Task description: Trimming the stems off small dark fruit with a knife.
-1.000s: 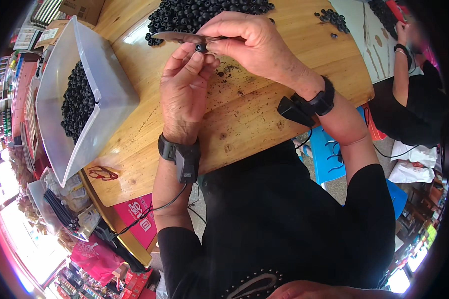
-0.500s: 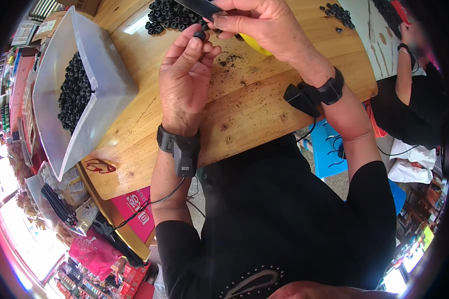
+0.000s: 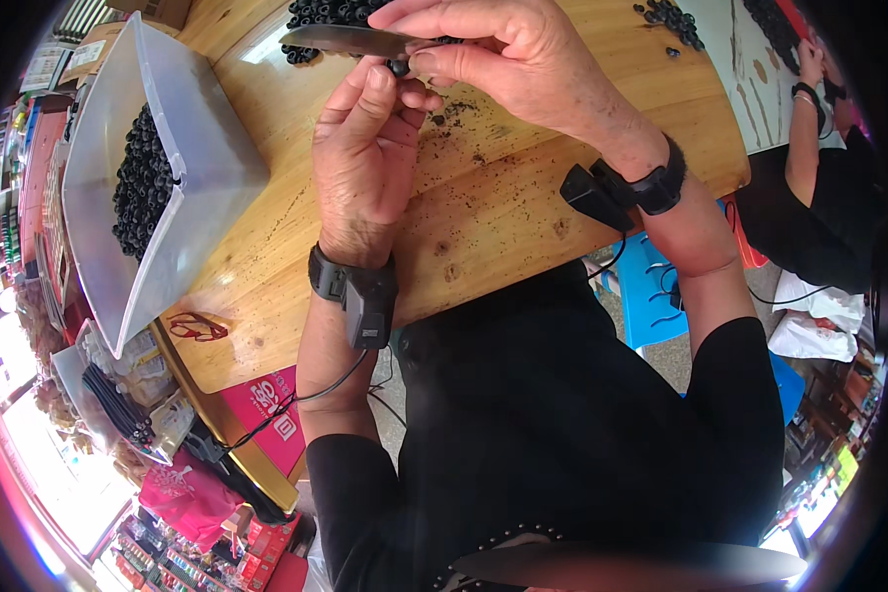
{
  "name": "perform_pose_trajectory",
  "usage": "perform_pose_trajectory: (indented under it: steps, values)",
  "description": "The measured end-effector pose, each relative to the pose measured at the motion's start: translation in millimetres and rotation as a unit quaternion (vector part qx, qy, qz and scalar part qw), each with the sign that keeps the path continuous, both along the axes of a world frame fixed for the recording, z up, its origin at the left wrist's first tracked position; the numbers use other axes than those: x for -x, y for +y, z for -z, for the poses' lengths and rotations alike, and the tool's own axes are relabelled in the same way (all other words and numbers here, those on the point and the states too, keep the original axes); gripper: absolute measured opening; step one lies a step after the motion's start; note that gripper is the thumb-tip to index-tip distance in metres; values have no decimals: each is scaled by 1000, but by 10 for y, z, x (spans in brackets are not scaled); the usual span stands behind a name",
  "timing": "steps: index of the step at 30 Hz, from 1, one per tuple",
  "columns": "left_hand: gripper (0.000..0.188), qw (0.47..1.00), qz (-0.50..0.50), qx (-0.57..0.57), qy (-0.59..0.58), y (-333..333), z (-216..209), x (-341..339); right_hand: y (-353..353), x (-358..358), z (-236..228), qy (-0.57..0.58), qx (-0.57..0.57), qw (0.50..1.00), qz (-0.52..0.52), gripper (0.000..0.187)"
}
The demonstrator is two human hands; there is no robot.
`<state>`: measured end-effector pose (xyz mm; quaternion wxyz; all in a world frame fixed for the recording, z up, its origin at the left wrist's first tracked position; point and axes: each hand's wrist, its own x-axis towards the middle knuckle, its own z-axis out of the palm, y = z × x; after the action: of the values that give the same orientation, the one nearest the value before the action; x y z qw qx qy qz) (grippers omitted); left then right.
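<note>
From my remote seat I have the left hand (image 3: 365,163) raised over the wooden table (image 3: 523,207), palm turned up, its thumb and forefinger closed in a narrow pinch on a small black piece (image 3: 397,67), which sits at the fingertips near the top of my view. My right hand (image 3: 528,69) comes in from the other side, gripping a knife (image 3: 345,39) between thumb and fingers; the blade points left, lying just above the left fingertips. The right thumb is close beside the piece, and I cannot tell whether thumb or edge touches it. Beyond the hands I see a pile of black pieces (image 3: 326,14) cut off by the upper rim, and a smaller cluster (image 3: 671,25) farther right on the tabletop. Dark crumbs (image 3: 454,113) are scattered on the wood below the knife. To the left stands a translucent bin (image 3: 207,187) with more black pieces (image 3: 140,187) inside, and near the table's lower left corner lie red-framed glasses (image 3: 197,327). Each wrist carries a strapped black device, and at far right a co-worker's arm (image 3: 805,148) reaches toward a white surface (image 3: 750,109).
</note>
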<state>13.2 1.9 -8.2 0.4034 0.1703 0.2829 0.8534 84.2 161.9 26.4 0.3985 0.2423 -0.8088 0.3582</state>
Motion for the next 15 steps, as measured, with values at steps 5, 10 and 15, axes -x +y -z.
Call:
perform_pose_trajectory:
  steps: [5,10,15]
  values:
    - [23,997,-32,6,69,0,-1,-22,-90,-17,-44,-93,88,992,11,21]
    - [23,986,-74,35,142,-33,29,18,-194,-86,-122,-174,181,968,-2,20]
    - [24,989,-62,10,133,-47,59,2,-209,-120,-198,-205,189,960,33,15]
